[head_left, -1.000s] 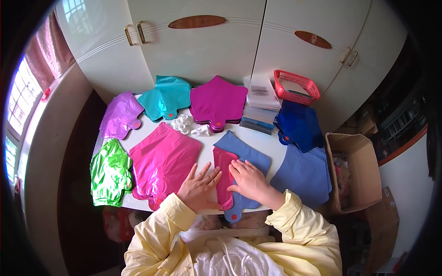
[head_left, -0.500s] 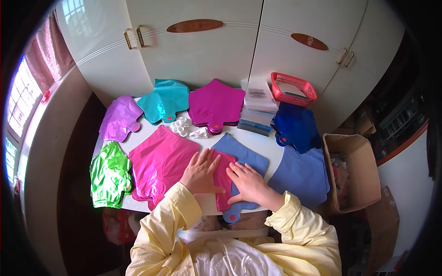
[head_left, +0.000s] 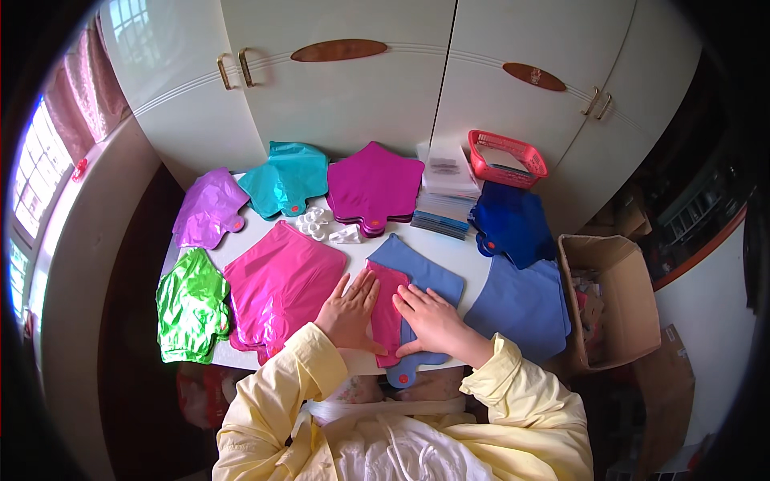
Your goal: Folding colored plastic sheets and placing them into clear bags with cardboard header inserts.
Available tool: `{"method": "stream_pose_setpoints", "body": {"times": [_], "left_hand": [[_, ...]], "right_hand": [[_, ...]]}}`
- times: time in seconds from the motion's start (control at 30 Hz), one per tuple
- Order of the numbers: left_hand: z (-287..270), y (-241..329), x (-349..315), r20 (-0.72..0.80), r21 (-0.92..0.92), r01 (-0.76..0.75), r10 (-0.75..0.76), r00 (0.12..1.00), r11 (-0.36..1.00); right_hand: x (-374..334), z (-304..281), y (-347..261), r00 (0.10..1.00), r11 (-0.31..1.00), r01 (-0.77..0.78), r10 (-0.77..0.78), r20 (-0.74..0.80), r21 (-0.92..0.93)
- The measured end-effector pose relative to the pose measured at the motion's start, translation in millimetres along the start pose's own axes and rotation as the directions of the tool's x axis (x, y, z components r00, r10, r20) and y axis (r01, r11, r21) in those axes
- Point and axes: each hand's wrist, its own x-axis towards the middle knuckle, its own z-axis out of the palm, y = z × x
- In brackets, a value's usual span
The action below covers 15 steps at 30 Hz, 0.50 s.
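My left hand point(head_left: 348, 317) lies flat with fingers stretched out, along the left edge of a folded pink foil balloon point(head_left: 387, 287). The pink strip rests on a flat dusty-blue foil balloon point(head_left: 429, 266), whose round tail point(head_left: 403, 375) hangs over the table's front edge. On the right side of the strip, my right hand point(head_left: 435, 322) presses with fingers spread, partly over the blue balloon. Left of my hands sits a stack of shiny pink flat balloons point(head_left: 285, 276). More dusty-blue balloons point(head_left: 521, 309) lie to the right.
Around the white table point(head_left: 473, 280) lie green point(head_left: 192, 305), lilac point(head_left: 210, 207), teal point(head_left: 285, 180), magenta point(head_left: 374, 184) and navy point(head_left: 515, 224) foil balloons. White small parts point(head_left: 314, 223), a stack of packs point(head_left: 445, 196) and a red basket point(head_left: 507, 159) are at the back. A cardboard box point(head_left: 630, 305) stands right.
My left hand's fingers have drawn closer together, and it sits slightly lower along the pink strip. My right hand stays nearly in place. The view has shifted slightly.
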Motion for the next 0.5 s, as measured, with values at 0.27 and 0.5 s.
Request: {"method": "stream_pose_setpoints", "body": {"times": [0.27,0.5], "left_hand": [[-2.0,13.3,-13.5,0.048,0.011,0.026,-0.027,0.998,1.000],[1.3,5.0,-7.1,-0.032,-0.009,-0.001,0.001,0.999,1.000]], "right_hand": [[3.6,-0.6,-5.4,1.000,1.000,-0.027,0.027,0.001,0.002],[5.0,-1.8,-18.9,0.996,0.992,-0.075,0.079,0.033,-0.103]]}}
